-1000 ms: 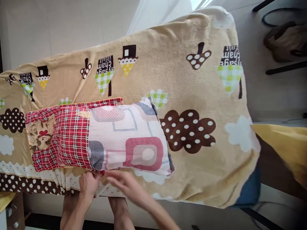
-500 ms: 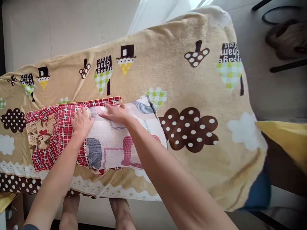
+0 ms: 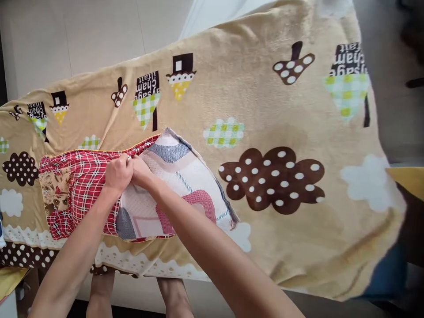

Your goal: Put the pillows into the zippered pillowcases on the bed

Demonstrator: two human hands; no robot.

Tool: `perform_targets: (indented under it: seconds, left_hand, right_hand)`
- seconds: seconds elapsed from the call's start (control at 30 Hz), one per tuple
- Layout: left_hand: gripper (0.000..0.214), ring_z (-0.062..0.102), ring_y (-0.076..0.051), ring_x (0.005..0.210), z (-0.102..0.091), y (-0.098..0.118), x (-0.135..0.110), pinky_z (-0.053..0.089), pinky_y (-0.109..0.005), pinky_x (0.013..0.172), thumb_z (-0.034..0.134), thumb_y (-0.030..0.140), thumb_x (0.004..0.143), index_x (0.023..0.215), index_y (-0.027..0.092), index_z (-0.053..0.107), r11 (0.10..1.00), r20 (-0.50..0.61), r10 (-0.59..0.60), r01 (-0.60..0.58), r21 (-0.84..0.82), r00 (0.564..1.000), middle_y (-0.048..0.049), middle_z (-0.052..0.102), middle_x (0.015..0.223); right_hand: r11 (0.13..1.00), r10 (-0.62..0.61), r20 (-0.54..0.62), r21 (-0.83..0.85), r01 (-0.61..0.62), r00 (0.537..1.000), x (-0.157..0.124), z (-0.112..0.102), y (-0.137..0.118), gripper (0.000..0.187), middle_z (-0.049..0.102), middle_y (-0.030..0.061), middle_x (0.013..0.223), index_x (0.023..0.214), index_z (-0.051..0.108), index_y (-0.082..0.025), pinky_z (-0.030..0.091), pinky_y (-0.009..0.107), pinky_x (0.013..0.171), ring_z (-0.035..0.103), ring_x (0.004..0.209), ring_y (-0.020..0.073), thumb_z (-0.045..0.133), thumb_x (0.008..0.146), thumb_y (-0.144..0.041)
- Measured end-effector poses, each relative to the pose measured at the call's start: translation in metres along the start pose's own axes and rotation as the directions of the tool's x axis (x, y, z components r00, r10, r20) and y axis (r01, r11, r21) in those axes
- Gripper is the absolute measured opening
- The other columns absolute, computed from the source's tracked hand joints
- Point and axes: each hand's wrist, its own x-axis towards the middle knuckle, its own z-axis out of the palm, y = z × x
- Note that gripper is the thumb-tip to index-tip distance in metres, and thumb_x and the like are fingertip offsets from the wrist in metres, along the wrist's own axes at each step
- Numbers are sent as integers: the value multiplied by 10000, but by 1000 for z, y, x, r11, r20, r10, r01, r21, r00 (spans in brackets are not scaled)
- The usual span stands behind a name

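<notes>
A red plaid pillowcase (image 3: 88, 185) with a furry animal picture lies in the left half of the beige blanket (image 3: 245, 110). Part of a pillow (image 3: 185, 176), white with grey and pink shapes, sits inside it and sticks out toward the right. My left hand (image 3: 118, 173) is closed in a fist on the case's upper edge, near its mouth. Right beside it, touching it, my right hand (image 3: 141, 170) is closed on the edge at the mouth, over the pillow. Its fingertips are partly hidden.
The blanket has printed trees, clouds and hats and covers a long surface. Pale floor tiles (image 3: 102, 35) show beyond it. A yellow cloth (image 3: 407, 181) hangs at the right edge. My legs (image 3: 174, 296) stand at the near side.
My hands, earlier spread flat on the case and pillow, have closed and come together at the case's edge. The pillow's right end has swung and now slants down to the right.
</notes>
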Motion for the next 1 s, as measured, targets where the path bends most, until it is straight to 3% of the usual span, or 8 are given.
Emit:
perform_targets:
  seconds: [0.13, 0.27, 0.37, 0.47, 0.57, 0.7, 0.83, 1.0]
  left_hand:
    - [257, 584, -176, 637, 25, -27, -14, 290, -270, 575, 407, 258, 966, 773, 194, 565, 992, 12, -83, 84, -92, 996, -40, 642, 694]
    - [208, 556, -154, 626, 34, -41, -27, 334, -255, 575, 393, 235, 959, 793, 202, 515, 980, -46, -25, 16, -196, 999, -22, 606, 727]
    - [75, 614, -192, 801, 31, -39, -57, 423, -271, 652, 461, 225, 913, 932, 195, 527, 991, -131, 16, -33, -131, 991, -62, 630, 900]
    - [161, 620, -236, 907, 33, -44, -108, 466, -309, 733, 523, 224, 855, 1009, 175, 520, 999, -168, -53, 52, -10, 984, -87, 623, 944]
    - [86, 621, -212, 795, 45, -60, -155, 445, -288, 651, 541, 247, 838, 899, 187, 529, 979, -102, -193, 199, 48, 976, -54, 611, 846]
    - [161, 601, -184, 630, 67, -78, -184, 362, -274, 557, 544, 249, 837, 686, 207, 505, 946, 51, -316, 311, 91, 947, -15, 600, 679]
    - [176, 599, -161, 605, 77, -66, -191, 372, -256, 572, 493, 150, 810, 643, 201, 480, 973, 76, -207, 213, -85, 975, -21, 607, 636]
    - [251, 492, -97, 468, 39, -21, -193, 332, -213, 486, 440, 153, 854, 608, 203, 432, 930, -81, 22, -51, -364, 996, 19, 512, 529]
  right_hand:
    - [997, 53, -96, -58, -58, 994, -8, -4, 10, 362, 650, 208, 1098, 1055, 654, -95, 318, 440, 928, 565, 1044, 312, 377, 979, -316]
    - [981, -170, -241, -136, 140, 956, -76, 1, 1, 555, 471, 159, 1442, 1406, 447, -156, 282, 447, 1046, 384, 1329, 295, 415, 966, -493]
    - [956, -267, -205, -182, 231, 942, -144, 34, -20, 792, 317, 148, 1560, 1519, 277, -147, 255, 474, 1087, 227, 1439, 299, 521, 885, -555]
    - [936, -280, -228, -282, 212, 933, -180, 84, -31, 702, 336, 104, 1560, 1504, 336, -190, 290, 439, 1050, 222, 1446, 266, 577, 862, -340]
    - [924, -286, -335, -345, 165, 898, -170, 120, -25, 565, 427, 50, 1514, 1443, 445, -205, 341, 392, 967, 314, 1397, 209, 455, 886, -112]
    - [916, -376, -481, -324, 238, 792, -136, 123, -11, 412, 620, 73, 1311, 1289, 593, -134, 372, 372, 883, 473, 1236, 197, 348, 959, -103]
    - [915, -404, -518, -242, 324, 754, -123, 100, -19, 294, 698, 93, 1025, 1102, 672, -120, 378, 347, 772, 560, 922, 191, 416, 958, -113]
    - [911, -371, -568, -72, 405, 734, -105, 96, -53, 350, 594, 53, 699, 666, 594, -182, 303, 330, 604, 454, 667, 163, 407, 959, -142]
